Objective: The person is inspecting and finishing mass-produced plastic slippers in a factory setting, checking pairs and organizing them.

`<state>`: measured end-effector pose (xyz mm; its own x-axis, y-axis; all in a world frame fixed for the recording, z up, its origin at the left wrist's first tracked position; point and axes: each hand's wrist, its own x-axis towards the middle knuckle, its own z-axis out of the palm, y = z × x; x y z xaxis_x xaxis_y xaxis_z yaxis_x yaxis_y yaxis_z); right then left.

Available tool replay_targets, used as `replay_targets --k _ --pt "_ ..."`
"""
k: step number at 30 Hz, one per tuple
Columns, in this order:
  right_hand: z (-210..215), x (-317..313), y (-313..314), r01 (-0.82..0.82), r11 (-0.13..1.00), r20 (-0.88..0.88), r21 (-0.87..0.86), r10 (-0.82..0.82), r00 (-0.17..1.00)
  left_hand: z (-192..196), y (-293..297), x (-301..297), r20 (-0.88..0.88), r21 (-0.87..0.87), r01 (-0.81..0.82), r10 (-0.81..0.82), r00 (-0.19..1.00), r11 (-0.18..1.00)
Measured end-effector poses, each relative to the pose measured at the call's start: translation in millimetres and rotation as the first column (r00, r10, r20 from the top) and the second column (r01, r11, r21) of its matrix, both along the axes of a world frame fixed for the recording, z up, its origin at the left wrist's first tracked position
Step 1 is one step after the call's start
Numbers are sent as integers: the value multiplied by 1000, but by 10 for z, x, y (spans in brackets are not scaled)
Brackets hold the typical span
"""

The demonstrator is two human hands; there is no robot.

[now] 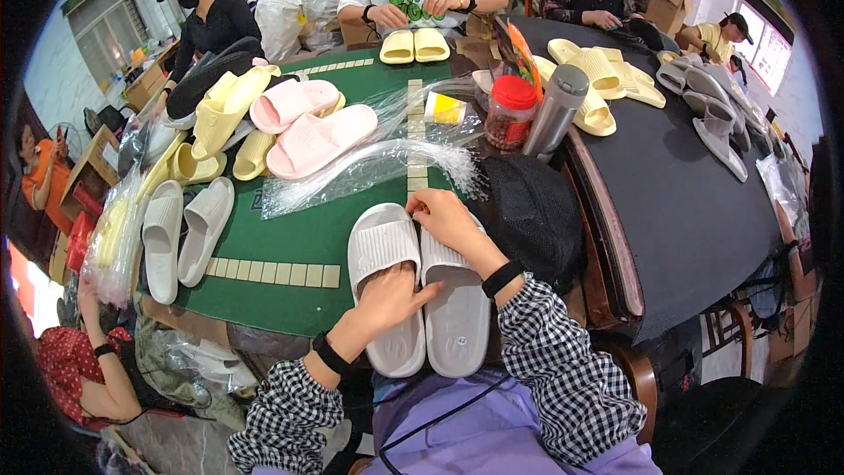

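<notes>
Grey left slipper (384, 244): left of red-lidded jar (510, 113), nearer; probably light, bendy; hold by strap (382, 233).
Left hand (384, 299): fingers under its strap, grip hidden.
Right hand (453, 224): bent fingers at right slipper's (459, 310) toe; cannot tell whether pinching.

A green-topped counter (290, 236) lined with rows of cream rectangles (273, 273) carries two upright-strapped gray slides (163, 242) at left, a heap mixing yellow slides (215, 127) with pink slides (321, 141), and a clear bag of white strands (352, 171). A red-lidded jar (510, 114) and metal flask (559, 110) stand at right, near a black mesh item (532, 215). Yellow footwear (598, 75) and gray footwear (714, 110) line the adjoining black counter (677, 220).
</notes>
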<state>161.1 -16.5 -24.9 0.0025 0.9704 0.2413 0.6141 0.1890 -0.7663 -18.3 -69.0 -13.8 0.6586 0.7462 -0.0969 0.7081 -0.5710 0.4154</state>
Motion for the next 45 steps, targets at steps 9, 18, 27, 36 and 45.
replay_targets --k 9,18,27,36,45 --pt "-30 45 -22 126 978 -184 167 -95 978 326 -322 -97 166 450 43 -131 977 892" --pt "104 23 -100 128 972 -306 196 -63 950 480 650 -7 608 259 -148 -42 793 954" --pt "136 10 -126 85 976 -266 201 -29 963 61 917 180 666 -264 -41 213 715 964" --pt "238 -10 -208 73 984 -467 164 13 884 44 869 182 724 -379 -81 350 595 922" --pt "119 -41 -149 81 957 -196 278 -26 980 45 849 194 684 -241 -189 305 663 952"
